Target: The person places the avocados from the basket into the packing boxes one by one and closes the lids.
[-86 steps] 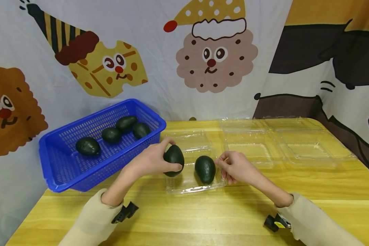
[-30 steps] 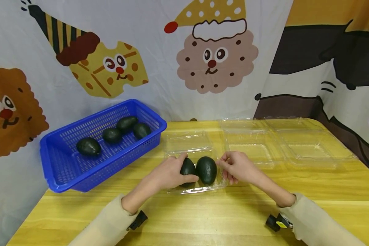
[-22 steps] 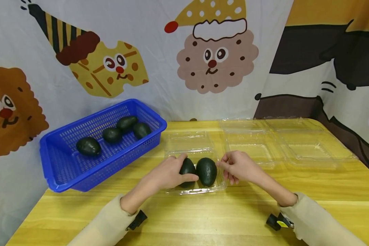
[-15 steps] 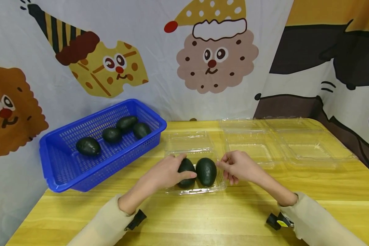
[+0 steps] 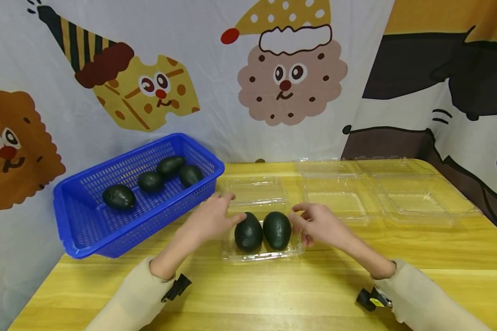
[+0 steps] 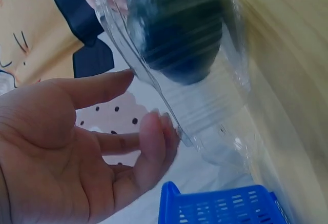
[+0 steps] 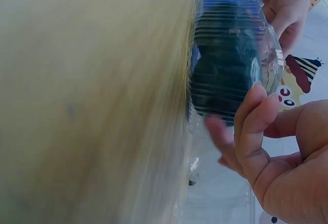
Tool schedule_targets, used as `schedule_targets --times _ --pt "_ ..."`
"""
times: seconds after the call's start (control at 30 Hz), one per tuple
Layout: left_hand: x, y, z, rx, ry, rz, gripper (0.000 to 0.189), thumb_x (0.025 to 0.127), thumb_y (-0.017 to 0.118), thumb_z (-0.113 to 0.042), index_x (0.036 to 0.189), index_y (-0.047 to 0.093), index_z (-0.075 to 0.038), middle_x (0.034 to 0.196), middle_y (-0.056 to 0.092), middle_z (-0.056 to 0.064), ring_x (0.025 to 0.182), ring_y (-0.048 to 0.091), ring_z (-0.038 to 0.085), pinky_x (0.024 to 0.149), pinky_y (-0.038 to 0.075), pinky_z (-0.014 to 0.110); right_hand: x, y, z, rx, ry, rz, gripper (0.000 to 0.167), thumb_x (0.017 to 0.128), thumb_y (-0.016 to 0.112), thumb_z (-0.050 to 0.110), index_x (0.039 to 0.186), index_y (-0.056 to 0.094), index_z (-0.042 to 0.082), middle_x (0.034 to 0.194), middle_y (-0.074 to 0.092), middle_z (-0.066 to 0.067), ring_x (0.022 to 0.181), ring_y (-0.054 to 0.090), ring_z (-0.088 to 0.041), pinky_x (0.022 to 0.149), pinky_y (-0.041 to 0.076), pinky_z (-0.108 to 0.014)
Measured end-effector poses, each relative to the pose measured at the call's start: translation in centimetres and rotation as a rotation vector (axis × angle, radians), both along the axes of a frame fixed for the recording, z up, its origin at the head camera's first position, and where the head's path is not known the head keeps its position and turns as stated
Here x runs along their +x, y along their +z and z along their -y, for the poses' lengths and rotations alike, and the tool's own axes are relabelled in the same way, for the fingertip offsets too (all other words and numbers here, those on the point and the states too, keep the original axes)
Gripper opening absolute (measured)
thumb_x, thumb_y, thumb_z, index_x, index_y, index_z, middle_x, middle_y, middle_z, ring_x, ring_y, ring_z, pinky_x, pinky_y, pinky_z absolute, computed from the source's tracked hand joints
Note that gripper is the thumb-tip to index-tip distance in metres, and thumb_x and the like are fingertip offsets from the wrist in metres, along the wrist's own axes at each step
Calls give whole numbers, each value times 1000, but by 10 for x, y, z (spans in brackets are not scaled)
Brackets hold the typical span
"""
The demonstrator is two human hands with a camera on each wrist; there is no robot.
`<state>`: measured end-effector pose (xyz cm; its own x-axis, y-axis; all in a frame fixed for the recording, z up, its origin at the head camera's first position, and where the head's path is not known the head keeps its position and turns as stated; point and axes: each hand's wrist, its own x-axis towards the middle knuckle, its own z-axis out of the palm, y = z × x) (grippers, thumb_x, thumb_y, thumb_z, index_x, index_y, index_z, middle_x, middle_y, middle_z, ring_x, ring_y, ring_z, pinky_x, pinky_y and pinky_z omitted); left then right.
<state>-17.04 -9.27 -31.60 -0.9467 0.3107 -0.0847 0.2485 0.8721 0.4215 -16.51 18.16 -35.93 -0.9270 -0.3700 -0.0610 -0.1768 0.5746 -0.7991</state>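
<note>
In the head view, two dark green avocados, the left one [image 5: 248, 233] and the right one [image 5: 277, 231], lie side by side in the base of a clear plastic clamshell box [image 5: 252, 256]. Its lid [image 5: 254, 189] is folded back behind them. My left hand [image 5: 210, 217] is over the box's left side, thumb near the left avocado and fingers loosely spread; the left wrist view shows nothing in its grasp. At the right wall, my right hand [image 5: 320, 222] has its fingertips right at the rim, thumb and forefinger apart. Through the clear wall an avocado [image 7: 225, 60] shows in the right wrist view.
A blue perforated basket [image 5: 136, 225] stands at the left with several avocados [image 5: 119, 196] in it. More clear clamshell boxes [image 5: 335, 205] lie with lids back on the wooden table [image 5: 273, 294] at the right. A cartoon-print cloth [image 5: 215, 82] hangs behind.
My left hand brought an avocado from the left into the box beside the other, let it go and drew back up and left. My right fingertips, earlier pinched at the rim, have parted.
</note>
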Motion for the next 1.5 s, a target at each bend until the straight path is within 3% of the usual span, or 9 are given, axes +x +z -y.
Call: schedule_targets --times 0.2,0.37,0.53,0.6,0.67,0.8,1.03,1.3,1.5 --pt "-7 0 7 -57 48 10 73 99 65 -40 148 40 7 141 46 34 122 54 50 97 48 60 0 -2 3 7 -40 -28 52 106 53 18 146 39 -13 119 65 -28 49 62 -23 51 54 -34" --pt "-16 -3 16 -56 24 34 67 103 59 -36 147 41 11 138 51 33 126 52 47 101 46 59 -2 -3 2 -3 -48 -31 52 107 52 19 147 38 -11 128 59 -31 53 62 -22 49 53 -34" --pt "-27 -9 26 17 -12 85 40 104 57 -30 111 62 9 94 66 20 83 66 30 78 53 44 -3 -4 2 -17 -49 -19 52 107 52 20 147 39 -10 115 66 -25 55 62 -20 50 53 -32" --pt "-30 -12 28 54 -5 127 36 104 58 -28 89 61 4 76 62 12 66 61 23 66 50 36 -4 -3 2 -27 -49 -18 52 107 52 20 147 39 -10 111 66 -23 56 62 -19 51 53 -32" --pt "-33 -13 30 90 0 162 35 104 58 -26 81 58 0 69 60 9 58 59 19 59 46 32 -4 -3 3 -39 -52 -20 51 107 52 20 146 40 -11 109 66 -22 57 62 -19 51 53 -32" --pt "-34 -15 31 138 9 189 29 103 61 -23 84 58 0 70 62 9 58 61 18 56 43 28 -5 -2 4 -58 -50 -33 50 107 53 18 144 41 -13 118 64 -23 57 62 -19 51 52 -32" --pt "-36 -17 28 190 17 197 24 101 63 -18 90 59 2 78 64 10 61 65 16 60 49 28 -6 -1 2 -50 -42 -24 50 107 53 17 143 41 -14 85 68 -14 57 63 -20 53 54 -32" --pt "-36 -18 26 251 -20 204 20 101 64 -15 95 61 4 76 63 9 60 63 14 58 49 27 -5 -2 0 -44 -42 -39 49 106 54 14 141 41 -18 98 67 -17 57 64 -19 54 56 -32" --pt "-36 -18 29 319 -55 214 21 100 64 -10 106 60 10 78 62 10 63 64 14 61 53 29 -5 -1 0 -13 -28 -76 49 105 55 12 140 41 -19 78 62 -8 52 62 -19 50 53 -32"
